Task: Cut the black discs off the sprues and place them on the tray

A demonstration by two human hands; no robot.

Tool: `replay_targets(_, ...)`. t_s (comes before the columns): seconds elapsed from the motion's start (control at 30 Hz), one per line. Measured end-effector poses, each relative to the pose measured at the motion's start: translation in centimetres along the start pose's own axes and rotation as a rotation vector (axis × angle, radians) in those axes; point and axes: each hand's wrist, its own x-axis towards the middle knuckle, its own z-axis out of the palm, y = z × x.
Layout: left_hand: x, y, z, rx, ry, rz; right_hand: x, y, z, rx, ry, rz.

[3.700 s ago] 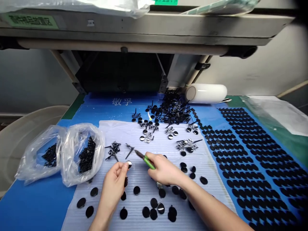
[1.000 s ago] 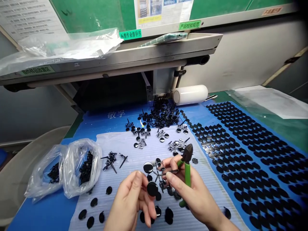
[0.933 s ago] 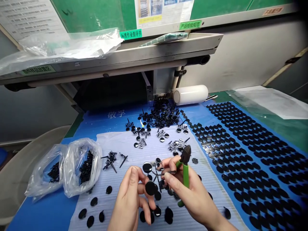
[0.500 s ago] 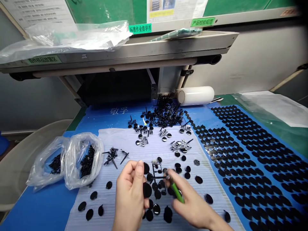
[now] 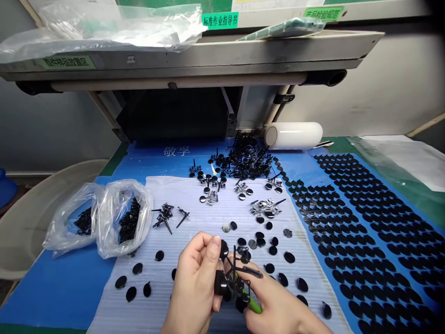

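My left hand point(image 5: 198, 280) is closed, thumb and fingers pinching a black plastic sprue point(image 5: 234, 266) by its large round discs. The sprue is tilted up off the mat, its thin runners and smaller parts pointing right. My right hand point(image 5: 278, 299) is wrapped around green-handled nippers point(image 5: 255, 306). It is close behind and below the sprue, which hides the nippers' jaws and some fingers. Loose black discs point(image 5: 289, 257) lie around both hands on the pale ribbed sheet point(image 5: 194, 315). Several uncut sprues point(image 5: 267, 208) lie farther back.
Two clear bags point(image 5: 104, 232) of small black parts stand at left, near loose runners point(image 5: 164, 215). A heap of sprues point(image 5: 248, 157) is at the back, beside a white cylinder point(image 5: 295, 135). Rows of discs point(image 5: 365, 264) cover the right side. A shelf point(image 5: 208, 60) overhangs the back.
The sprue has been lifted and turned in my left hand. My right hand with the nippers has moved in behind it, to the left and lower. The whole view has shifted slightly.
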Motion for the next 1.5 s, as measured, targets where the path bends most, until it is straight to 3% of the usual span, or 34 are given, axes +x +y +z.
replay_targets(0.33, 0.4, -0.4, -0.3, -0.013, -0.017, -0.012, 0.3, -0.3, 0.0, -0.053, -0.009, 0.054)
replay_targets(0.83, 0.9, -0.5, -0.7, -0.126, 0.052, -0.033, 1.7, 0.0, -0.1, -0.200, -0.006, 0.043)
replay_targets(0.93, 1.3, -0.6, -1.5, -0.169, 0.099, 0.012, 2.0, 0.8, 0.6, -0.252, 0.000, 0.068)
replay_targets(1.07, 1.8, -0.5, -2.3, -0.230, 0.200, 0.048, 2.9, 1.8, 1.4, -0.327, 0.120, 0.124)
replay_targets(1.17, 1.6, -0.7, -2.7, -0.212, 0.206, 0.017, 3.8, 1.8, 1.3, -0.331, 0.172, 0.125)
replay_targets(1.33, 1.2, -0.9, -3.2, -0.212, 0.239, -0.014, 4.3, 1.5, 1.0, -0.334, 0.137, 0.143)
replay_targets(1.5, 1.5, -0.7, -3.7, -0.342, 0.287, 0.026, 4.3, 1.8, 2.5, -0.425, 0.138, 0.164)
